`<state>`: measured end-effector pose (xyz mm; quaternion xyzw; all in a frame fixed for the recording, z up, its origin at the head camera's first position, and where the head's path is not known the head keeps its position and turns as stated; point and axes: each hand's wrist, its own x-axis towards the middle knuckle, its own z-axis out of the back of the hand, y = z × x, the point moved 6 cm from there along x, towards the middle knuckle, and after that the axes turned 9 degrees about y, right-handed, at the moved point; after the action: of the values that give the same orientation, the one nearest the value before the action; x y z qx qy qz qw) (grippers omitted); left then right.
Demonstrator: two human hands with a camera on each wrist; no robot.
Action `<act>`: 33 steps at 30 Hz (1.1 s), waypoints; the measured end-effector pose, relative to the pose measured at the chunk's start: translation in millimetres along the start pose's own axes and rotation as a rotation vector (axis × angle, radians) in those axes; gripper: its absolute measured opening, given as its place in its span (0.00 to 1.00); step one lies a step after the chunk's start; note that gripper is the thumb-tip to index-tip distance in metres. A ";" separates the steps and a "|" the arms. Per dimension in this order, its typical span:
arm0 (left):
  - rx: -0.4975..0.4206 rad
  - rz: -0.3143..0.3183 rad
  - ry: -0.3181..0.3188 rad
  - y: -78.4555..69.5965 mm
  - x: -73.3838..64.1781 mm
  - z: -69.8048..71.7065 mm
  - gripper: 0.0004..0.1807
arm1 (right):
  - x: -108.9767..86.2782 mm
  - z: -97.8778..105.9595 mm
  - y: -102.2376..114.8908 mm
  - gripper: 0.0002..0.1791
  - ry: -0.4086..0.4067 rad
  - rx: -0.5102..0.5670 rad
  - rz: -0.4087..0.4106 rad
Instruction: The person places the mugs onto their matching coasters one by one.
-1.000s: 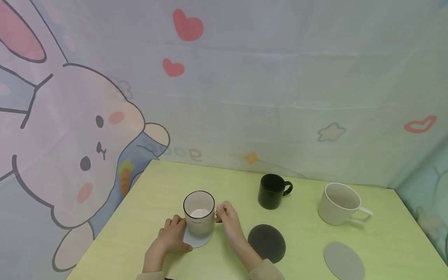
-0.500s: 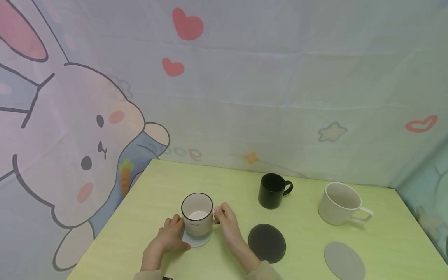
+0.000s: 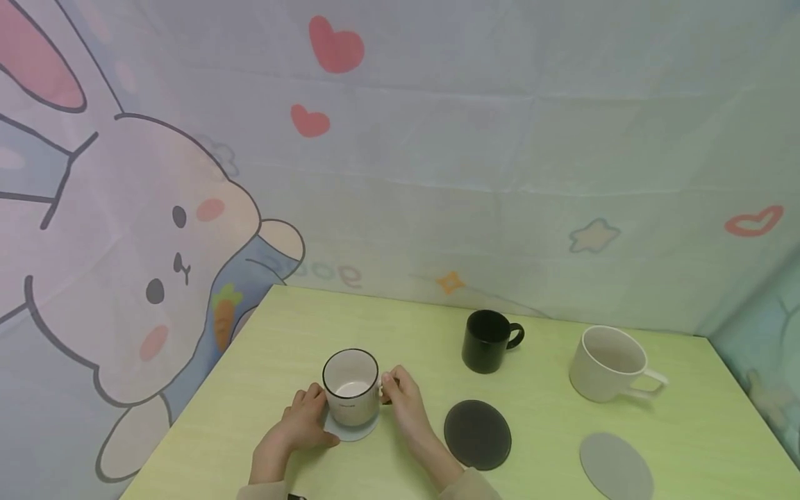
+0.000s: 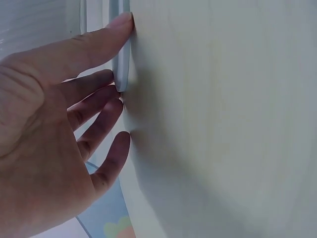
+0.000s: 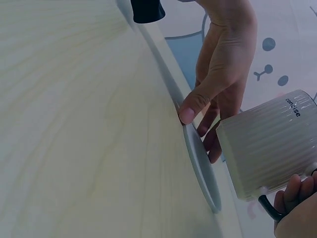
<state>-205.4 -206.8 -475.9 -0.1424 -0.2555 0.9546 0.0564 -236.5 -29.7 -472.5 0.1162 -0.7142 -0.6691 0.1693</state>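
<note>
Holding ribbed white mug point(image 3: 351, 401) upright by its dark handle point(image 5: 270, 208) in right hand point(image 3: 404, 398), fingers curled round the grip. Bracing pale coaster point(image 3: 352, 435) with left hand point(image 3: 303, 422): spread fairly wide, thumb and fingertips along the near-left edge. Can't tell how hard. Showing a gap under the mug base in right wrist view, so over the coaster, apparently not seated.

Reading this as a set-down step, close to contact. Calls for: keep coaster pinned flat, bring mug straight down, center base, keep left fingertips out from under it, let go of handle only once stable. Could catch a finger or nudge coaster if off-center.

Versus a second ago: seeing mug lower in head view, shifted slightly left and toward the body, right hand along with it. Barely any change at left hand. No visible change in black mug point(image 3: 484, 347), dark round coaster point(image 3: 478, 435), off-white mug point(image 3: 598, 375) or gray coaster point(image 3: 616, 465), all farther right on the table point(image 3: 537, 396).
</note>
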 end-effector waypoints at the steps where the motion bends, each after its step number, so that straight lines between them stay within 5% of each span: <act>1: -0.005 0.000 0.000 0.5 0.1 -0.1 0.43 | 0.1 -0.2 -0.3 0.15 0.001 0.002 0.000; 33: -0.073 -0.015 0.000 2.7 -0.6 0.3 0.45 | 3.8 -3.8 -19.2 0.14 -0.003 0.014 -0.027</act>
<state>-205.1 -209.4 -476.9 -0.1425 -0.2911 0.9442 0.0586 -239.7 -36.1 -491.1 0.1260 -0.7175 -0.6666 0.1581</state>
